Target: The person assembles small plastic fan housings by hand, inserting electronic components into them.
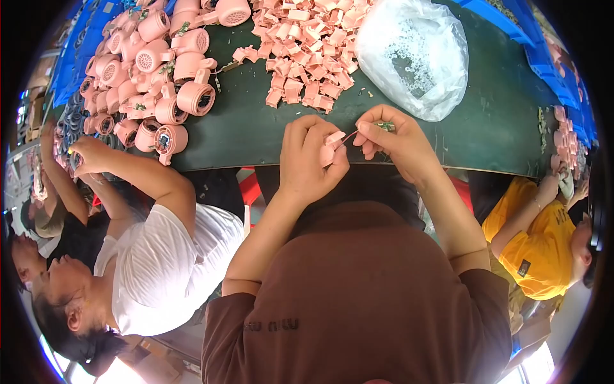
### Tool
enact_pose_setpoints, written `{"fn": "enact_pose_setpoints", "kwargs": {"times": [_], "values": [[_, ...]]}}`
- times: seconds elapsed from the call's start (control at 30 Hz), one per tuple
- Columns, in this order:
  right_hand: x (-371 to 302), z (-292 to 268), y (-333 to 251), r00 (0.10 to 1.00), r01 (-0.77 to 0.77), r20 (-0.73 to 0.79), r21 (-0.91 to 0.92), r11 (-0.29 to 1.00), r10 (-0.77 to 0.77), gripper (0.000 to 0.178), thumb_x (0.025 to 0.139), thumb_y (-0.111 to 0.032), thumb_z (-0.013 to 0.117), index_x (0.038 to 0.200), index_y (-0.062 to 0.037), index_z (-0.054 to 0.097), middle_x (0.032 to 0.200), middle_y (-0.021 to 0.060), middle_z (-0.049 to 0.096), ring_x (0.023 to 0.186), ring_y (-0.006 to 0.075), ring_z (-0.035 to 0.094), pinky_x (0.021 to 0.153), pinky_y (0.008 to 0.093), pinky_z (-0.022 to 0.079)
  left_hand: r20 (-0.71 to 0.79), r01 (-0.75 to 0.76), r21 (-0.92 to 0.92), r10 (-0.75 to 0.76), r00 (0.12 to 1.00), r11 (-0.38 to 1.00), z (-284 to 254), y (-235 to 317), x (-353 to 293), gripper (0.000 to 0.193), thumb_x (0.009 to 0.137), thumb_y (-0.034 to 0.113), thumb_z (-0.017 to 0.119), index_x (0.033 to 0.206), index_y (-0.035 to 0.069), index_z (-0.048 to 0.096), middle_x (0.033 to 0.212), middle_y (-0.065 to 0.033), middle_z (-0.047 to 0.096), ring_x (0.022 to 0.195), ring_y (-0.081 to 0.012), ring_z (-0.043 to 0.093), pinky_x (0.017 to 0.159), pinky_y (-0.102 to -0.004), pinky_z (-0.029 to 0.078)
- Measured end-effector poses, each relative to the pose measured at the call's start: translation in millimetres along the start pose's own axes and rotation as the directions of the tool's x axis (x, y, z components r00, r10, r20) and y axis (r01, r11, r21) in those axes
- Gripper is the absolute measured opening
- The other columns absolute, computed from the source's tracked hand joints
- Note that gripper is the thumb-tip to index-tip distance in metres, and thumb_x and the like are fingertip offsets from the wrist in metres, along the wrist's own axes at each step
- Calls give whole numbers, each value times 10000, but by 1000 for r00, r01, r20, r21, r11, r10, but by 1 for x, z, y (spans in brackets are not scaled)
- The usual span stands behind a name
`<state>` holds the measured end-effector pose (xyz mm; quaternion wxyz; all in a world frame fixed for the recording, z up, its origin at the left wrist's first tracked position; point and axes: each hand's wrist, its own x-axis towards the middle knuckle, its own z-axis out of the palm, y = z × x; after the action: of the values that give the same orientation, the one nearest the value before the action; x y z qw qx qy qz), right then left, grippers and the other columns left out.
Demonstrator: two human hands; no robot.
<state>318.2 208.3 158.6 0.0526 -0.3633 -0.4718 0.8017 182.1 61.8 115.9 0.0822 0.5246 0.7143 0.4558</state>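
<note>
Just over the table's near edge, my left hand [308,159] is closed on a small pink plastic part [330,150], with part of it hidden behind the fingers. To its right, my right hand [401,142] pinches a thin reddish wire [349,136] between thumb and forefinger. The wire runs across to the pink part. A small green circuit board [385,127] shows at my right fingers. Past my hands lies a heap of small pink plastic pieces [310,54].
Pink fan-like housings [153,56] are piled on the dark green table [246,137] at the left. A clear plastic bag [441,83] of small translucent parts stands at the back right. Blue bins [543,61] line the edges. Co-workers in white [173,262] and yellow [537,240] sit either side.
</note>
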Motion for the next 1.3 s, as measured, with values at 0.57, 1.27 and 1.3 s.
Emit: {"fn": "enact_pose_setpoints", "kwargs": {"times": [0.57,1.27,1.3], "values": [[6,36,20,765,572,91,-549,609,-637,95,922,-47,648,1011,-24,669,931,78,658,799,115,628,673,255,516,-50,267,-338,-301,952,902,-7,3,1,154,887,53,547,996,-14,633,974,-163,648,880,-326,629,822,-380,502],[58,33,14,553,576,335,-815,60,-763,232,869,-82,727,1083,-56,643,986,75,652,837,225,633,730,322,517,-90,219,-280,-253,963,935,-19,-9,-5,116,920,77,608,979,-20,629,935,-157,646,848,-299,637,773,-361,506],[61,35,16,565,558,351,-829,32,-747,238,872,-61,719,1098,-54,642,996,73,646,841,209,637,730,313,517,-89,219,-280,-253,963,935,-19,-10,-5,124,917,77,614,980,-29,627,931,-159,641,850,-290,637,774,-359,505]]}}
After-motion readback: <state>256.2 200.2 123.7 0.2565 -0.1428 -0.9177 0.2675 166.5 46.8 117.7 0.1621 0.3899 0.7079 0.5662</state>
